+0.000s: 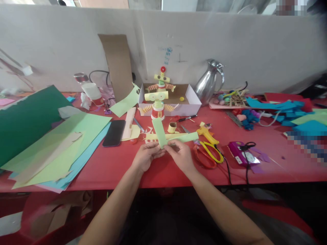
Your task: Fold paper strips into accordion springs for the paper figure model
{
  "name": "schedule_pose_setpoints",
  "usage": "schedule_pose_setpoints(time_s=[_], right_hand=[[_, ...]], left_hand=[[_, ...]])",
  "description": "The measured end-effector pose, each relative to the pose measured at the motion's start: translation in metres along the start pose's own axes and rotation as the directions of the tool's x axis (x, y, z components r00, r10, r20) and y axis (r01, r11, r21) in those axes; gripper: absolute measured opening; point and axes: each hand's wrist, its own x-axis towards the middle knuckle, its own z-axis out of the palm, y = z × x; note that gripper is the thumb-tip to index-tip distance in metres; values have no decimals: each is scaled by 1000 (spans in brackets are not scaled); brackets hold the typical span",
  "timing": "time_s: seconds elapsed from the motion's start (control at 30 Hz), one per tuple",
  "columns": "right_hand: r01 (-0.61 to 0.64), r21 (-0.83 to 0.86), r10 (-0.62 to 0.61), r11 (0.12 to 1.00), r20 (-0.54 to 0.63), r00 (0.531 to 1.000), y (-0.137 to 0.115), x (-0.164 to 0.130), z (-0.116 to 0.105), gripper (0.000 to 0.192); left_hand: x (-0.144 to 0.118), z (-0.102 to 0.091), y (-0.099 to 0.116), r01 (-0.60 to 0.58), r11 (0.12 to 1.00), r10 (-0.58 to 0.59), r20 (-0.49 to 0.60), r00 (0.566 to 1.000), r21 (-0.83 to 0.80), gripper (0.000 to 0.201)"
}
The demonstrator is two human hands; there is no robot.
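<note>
Nearest to my camera, under the table's front edge, I can make out brown scraps (61, 217) at lower left. Above them stretches the red table (97, 177), its cover littered with cuttings.

Just over the front part of the table, I have the left hand (148, 156) and the right hand (180, 154) close together, both pinched narrow on the green paper strips (159, 133). One strip points up and away, the other slants off to the right; they meet at the fingertips. On my right, beyond a bare stretch of red, a purple box (239, 153) lies tangled with a black cord. Between it and the right hand are red and yellow scissor handles (217, 156), with a yellow glue gun (208, 135) just behind them. To the left lie a dark phone (114, 133) and a wide spread of colored paper (61, 146).

Past the strips I see a short paper ring (172, 128), then a paper figure (157, 109) with folded arms standing before an open box (187, 109). A second figure (162, 79) rises behind it. At the back, a tall piece of cardboard (117, 64) and a metal jug (208, 81) stand by the pale wall (237, 37), which carries faint blue writing.
</note>
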Motion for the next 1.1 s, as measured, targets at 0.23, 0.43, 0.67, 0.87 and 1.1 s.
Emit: schedule_pose_setpoints(time_s=[0.23,0.43,0.67,0.87,1.1], right_hand=[[6,36,-3,999,-84,996,-1,-7,7,24],[33,-3,-33,999,-72,997,4,-6,4,22],[131,73,-118,989,-155,981,2,-14,10,27],[13,215,-1,977,-53,999,-3,-6,3,22],[-132,357,163,925,-56,985,5,0,1,22]], left_hand=[[-1,-1,-2,-12,1000,12,5,1000,-1,24],[-4,1,-5,-109,993,106,55,993,38,28],[-4,16,-3,-271,963,267,-132,955,-14,23],[-4,27,-10,-260,965,259,-107,960,3,19],[1,21,-14,-275,952,288,-81,954,135,21]])
